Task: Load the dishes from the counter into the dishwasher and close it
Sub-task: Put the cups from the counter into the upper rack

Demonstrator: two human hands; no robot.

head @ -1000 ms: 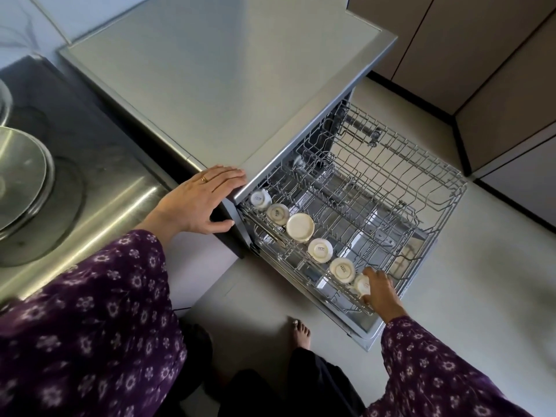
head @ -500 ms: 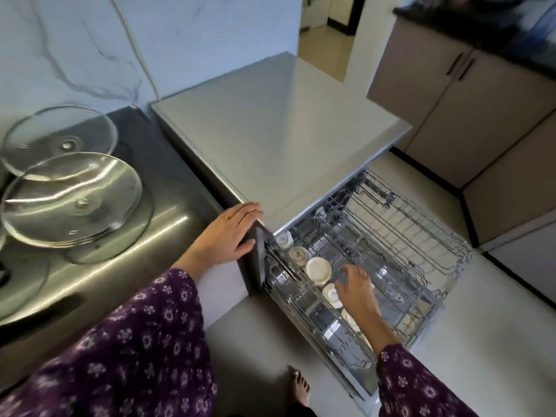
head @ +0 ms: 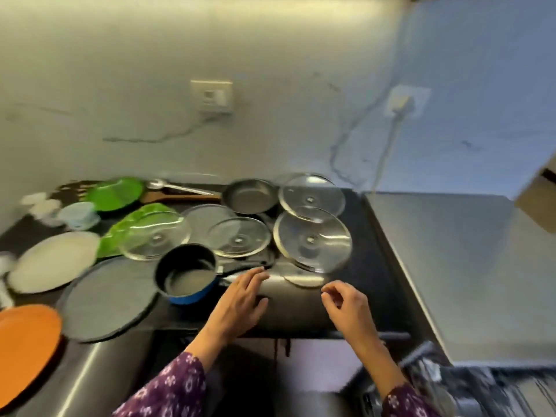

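Across the middle of the frame, dishes crowd the glossy black surface (head: 376, 281): round glass lids (head: 313, 242), a dark-lined blue saucepan (head: 186, 275), and green leaf-shaped plates (head: 115, 194). At lower centre, the left hand (head: 240, 302) hovers flat-fingered and the right hand (head: 349, 308) hangs loosely curled, each grip empty. The brushed-steel dishwasher (head: 451, 266) top fills the right.
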